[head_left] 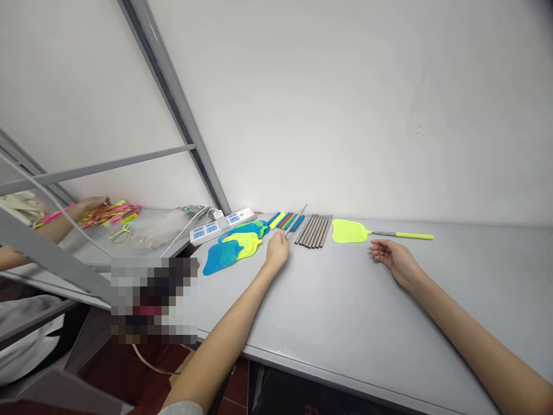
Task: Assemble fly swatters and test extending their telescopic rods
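Observation:
My left hand (277, 249) is closed on a thin metal tube (297, 218), which slants up and to the right over the coloured handles. Lying loosely curled with its fingers apart, my right hand (394, 262) holds nothing. Just beyond it is an assembled yellow-green fly swatter (351, 231) with a metal shaft and a yellow grip (415, 236). Between my hands is a row of several metal tubes (314, 230). Blue, yellow, red and green handles (284, 220) lie behind my left hand. Beside that hand, blue swatter heads (222, 257) and yellow ones (246, 244) overlap.
A white power strip (222, 226) with a plugged cable sits by the grey metal frame (190, 138). Past the frame, another person's hand (95, 202) is at a pile of pink and yellow pieces (118, 213). A wall bounds the grey table (328, 311) at the back.

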Tool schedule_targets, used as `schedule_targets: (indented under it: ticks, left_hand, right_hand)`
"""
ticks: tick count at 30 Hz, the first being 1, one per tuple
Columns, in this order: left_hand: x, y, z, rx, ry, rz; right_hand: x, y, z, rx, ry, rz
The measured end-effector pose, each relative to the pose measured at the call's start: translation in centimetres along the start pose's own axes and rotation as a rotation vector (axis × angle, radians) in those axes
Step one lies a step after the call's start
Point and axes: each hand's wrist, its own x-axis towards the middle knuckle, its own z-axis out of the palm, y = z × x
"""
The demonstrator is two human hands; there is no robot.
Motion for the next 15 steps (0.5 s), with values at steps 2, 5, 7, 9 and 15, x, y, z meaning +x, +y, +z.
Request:
schedule_targets:
  ticks: [2, 5, 7, 9, 15]
  left_hand:
    - [-0.4, 0.5, -0.3, -0.085, -0.008, 0.016]
    - [-1.8, 1.9, -0.4, -0.213, -0.086, 0.098]
    - [-3.1, 3.0, -0.3, -0.281, -0.156, 0.167]
    - [-4.4, 4.0, -0.1, -0.324, -0.215, 0.226]
    - [-7.3, 6.2, -0.2, -0.374, -0.434, 0.447]
  right_hand:
    - [-0.2, 0.0, 0.2, 0.007, -0.017, -0.007]
    - [-1.1, -0.3, 1.0, 0.016, -0.098, -0.002]
    - [-2.2, -0.6, 2.0, 0.002, -0.153, 0.013]
    - [-3.4, -0.8, 3.1, -0.015, -0.211, 0.019]
    - [-5.4, -0.1, 5.4, -0.009, -0.382, 0.043]
